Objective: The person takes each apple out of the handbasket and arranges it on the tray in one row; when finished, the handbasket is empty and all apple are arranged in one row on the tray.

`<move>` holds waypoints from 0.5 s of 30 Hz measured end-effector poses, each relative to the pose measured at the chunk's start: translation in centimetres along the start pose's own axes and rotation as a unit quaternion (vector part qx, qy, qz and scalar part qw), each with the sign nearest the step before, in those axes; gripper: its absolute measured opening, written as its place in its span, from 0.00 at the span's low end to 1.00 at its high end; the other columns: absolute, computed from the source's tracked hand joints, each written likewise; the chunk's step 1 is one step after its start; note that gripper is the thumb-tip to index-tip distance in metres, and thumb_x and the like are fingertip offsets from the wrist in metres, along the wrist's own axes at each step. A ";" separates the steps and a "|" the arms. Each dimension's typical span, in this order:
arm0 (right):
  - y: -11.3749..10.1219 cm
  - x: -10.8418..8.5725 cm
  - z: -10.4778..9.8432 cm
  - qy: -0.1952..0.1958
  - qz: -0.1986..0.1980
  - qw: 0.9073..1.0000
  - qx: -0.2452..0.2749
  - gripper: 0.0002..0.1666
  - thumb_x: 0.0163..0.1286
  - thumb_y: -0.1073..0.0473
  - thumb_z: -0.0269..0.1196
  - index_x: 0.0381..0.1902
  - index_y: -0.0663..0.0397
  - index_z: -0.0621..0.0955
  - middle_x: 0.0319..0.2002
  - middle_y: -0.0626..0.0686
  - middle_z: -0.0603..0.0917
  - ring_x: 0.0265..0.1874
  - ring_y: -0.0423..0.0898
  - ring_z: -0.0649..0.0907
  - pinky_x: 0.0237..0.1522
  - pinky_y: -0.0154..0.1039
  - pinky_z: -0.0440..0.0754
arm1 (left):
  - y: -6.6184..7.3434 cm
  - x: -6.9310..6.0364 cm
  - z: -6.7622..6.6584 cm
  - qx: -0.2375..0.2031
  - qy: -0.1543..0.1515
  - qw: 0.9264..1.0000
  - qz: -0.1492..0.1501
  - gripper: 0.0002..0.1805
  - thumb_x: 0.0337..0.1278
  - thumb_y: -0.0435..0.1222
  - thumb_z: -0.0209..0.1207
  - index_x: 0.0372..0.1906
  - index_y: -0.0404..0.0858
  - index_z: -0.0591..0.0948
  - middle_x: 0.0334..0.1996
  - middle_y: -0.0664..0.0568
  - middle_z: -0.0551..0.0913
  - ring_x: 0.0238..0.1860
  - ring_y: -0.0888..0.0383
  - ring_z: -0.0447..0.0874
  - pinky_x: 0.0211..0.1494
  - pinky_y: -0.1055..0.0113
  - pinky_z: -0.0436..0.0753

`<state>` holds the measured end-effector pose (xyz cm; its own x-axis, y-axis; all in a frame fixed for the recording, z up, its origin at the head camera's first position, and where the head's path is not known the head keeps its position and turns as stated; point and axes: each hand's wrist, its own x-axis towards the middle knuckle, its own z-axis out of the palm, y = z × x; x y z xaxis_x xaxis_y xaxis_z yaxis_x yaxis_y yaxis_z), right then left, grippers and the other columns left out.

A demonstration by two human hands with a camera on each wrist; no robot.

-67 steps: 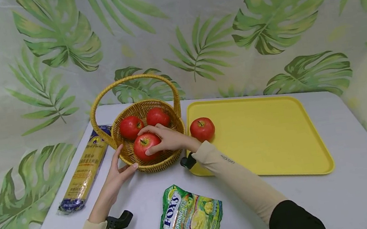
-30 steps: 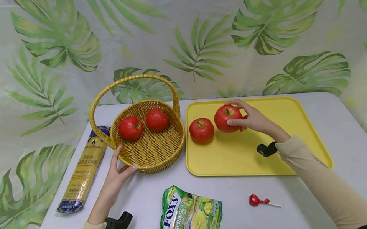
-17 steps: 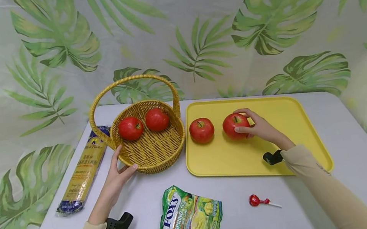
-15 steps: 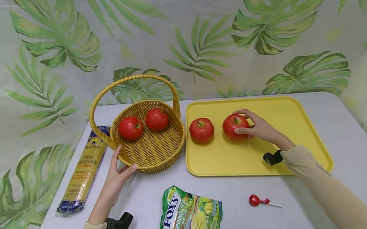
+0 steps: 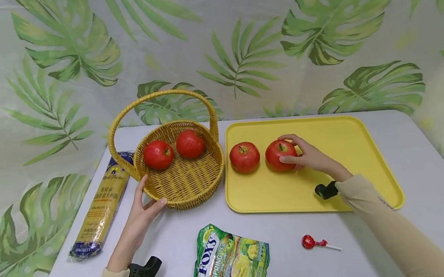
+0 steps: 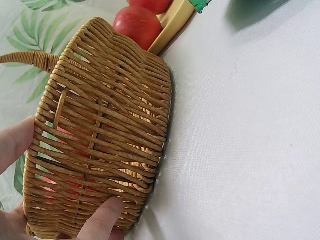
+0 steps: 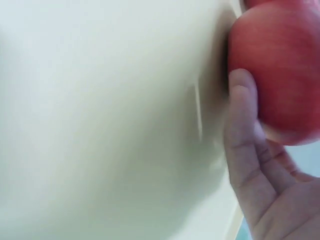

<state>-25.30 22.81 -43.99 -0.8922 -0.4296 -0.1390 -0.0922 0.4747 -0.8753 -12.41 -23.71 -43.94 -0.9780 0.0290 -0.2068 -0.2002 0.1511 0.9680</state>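
Observation:
On the yellow tray (image 5: 334, 161) my right hand (image 5: 313, 157) holds a red apple (image 5: 280, 155) between thumb and fingers. A second red apple (image 5: 244, 157) sits just left of it on the tray. The right wrist view shows the fingers of my right hand (image 7: 270, 175) against the side of the held apple (image 7: 280, 70). At the wicker basket (image 5: 190, 202), my left hand (image 5: 136, 220) touches the near-left rim with fingers spread. In the left wrist view, fingertips (image 6: 112, 207) rest on the outer wall of the basket (image 6: 100, 135). Inside it lie two red apples (image 5: 158, 154).
A spaghetti packet (image 5: 102, 205) lies left of the basket, partly under its handle side. In front are a green candy bag (image 5: 232, 263) and a red lollipop (image 5: 308, 241). A leaf-patterned sheet (image 5: 244, 51) hangs behind the table.
My right hand has carried an apple from the basket onto the tray, then shifted it slightly left. The lollipop, earlier hidden by my arm, shows now. My left hand has stayed at the basket.

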 end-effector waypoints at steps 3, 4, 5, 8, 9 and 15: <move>-0.3 -0.2 -0.1 -0.016 0.007 1.000 0.000 0.42 0.68 0.53 0.62 0.72 0.51 0.54 0.62 0.69 0.59 0.27 0.60 0.81 0.35 0.49 0.83 | 0.1 0.0 0.1 0.001 0.002 1.000 0.004 0.47 0.66 0.36 0.56 0.76 0.57 0.37 0.74 0.49 0.26 0.70 0.31 0.45 0.67 0.43 0.59; -0.5 -0.3 -0.2 -0.021 0.006 1.000 -0.006 0.43 0.68 0.53 0.62 0.73 0.51 0.53 0.62 0.69 0.59 0.27 0.60 0.81 0.34 0.49 0.83 | 0.1 0.0 0.1 0.001 0.003 1.000 0.005 0.47 0.66 0.36 0.56 0.76 0.57 0.37 0.74 0.49 0.26 0.70 0.31 0.45 0.67 0.43 0.59; -0.6 -0.4 -0.3 -0.026 0.005 1.000 -0.016 0.43 0.68 0.53 0.62 0.73 0.51 0.53 0.63 0.70 0.58 0.27 0.60 0.81 0.34 0.50 0.83 | 0.1 0.0 0.1 0.001 0.004 1.000 0.005 0.47 0.66 0.36 0.56 0.76 0.57 0.37 0.74 0.49 0.26 0.70 0.31 0.46 0.67 0.43 0.59; -1.3 -0.5 -0.6 -0.023 -0.010 0.998 -0.054 0.44 0.68 0.52 0.63 0.73 0.52 0.54 0.62 0.69 0.59 0.24 0.59 0.81 0.31 0.51 0.83 | 0.1 0.0 0.1 0.000 0.005 1.000 0.008 0.47 0.66 0.36 0.56 0.76 0.56 0.38 0.74 0.49 0.27 0.69 0.31 0.46 0.67 0.43 0.60; -1.5 -0.6 -0.8 -0.016 -0.017 0.997 -0.069 0.43 0.67 0.50 0.63 0.73 0.52 0.55 0.61 0.68 0.60 0.23 0.59 0.81 0.29 0.50 0.83 | 0.1 0.0 0.1 0.000 0.004 1.000 0.008 0.47 0.66 0.36 0.56 0.76 0.56 0.38 0.74 0.49 0.26 0.69 0.31 0.46 0.67 0.43 0.60; -4.2 -0.5 -0.7 0.033 -0.056 0.994 -0.093 0.38 0.68 0.49 0.62 0.71 0.49 0.61 0.58 0.66 0.68 0.24 0.61 0.80 0.29 0.50 0.82 | 0.1 -0.1 0.0 0.004 0.005 1.000 0.005 0.47 0.66 0.38 0.57 0.76 0.57 0.37 0.74 0.49 0.26 0.70 0.31 0.45 0.67 0.42 0.60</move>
<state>-24.76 21.64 -39.93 -0.8980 -0.4398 -0.0094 -0.2675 0.5628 -0.7822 -12.35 -23.65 -43.86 -0.9806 0.0205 -0.1950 -0.1894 0.1595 0.9689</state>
